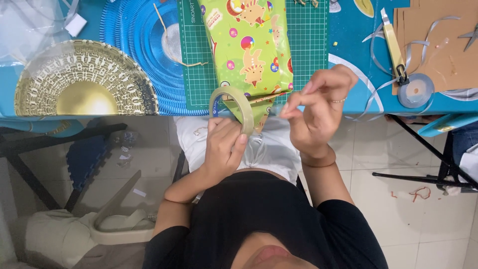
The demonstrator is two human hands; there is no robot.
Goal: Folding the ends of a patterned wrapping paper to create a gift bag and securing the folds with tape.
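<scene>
Blue tabletop (358, 60) ahead; left hand (224, 144) gripping clear round tape roll (233, 107), right hand (316, 107) pinching, peeling tape end; next, stick onto green cartoon-print wrapped parcel (249, 45) beyond hands.

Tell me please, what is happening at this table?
A person holds a ring-shaped roll of clear tape in the left hand. The right hand pinches the tape's free end. Just beyond lies a box in green patterned wrapping paper on a green cutting mat.
</scene>
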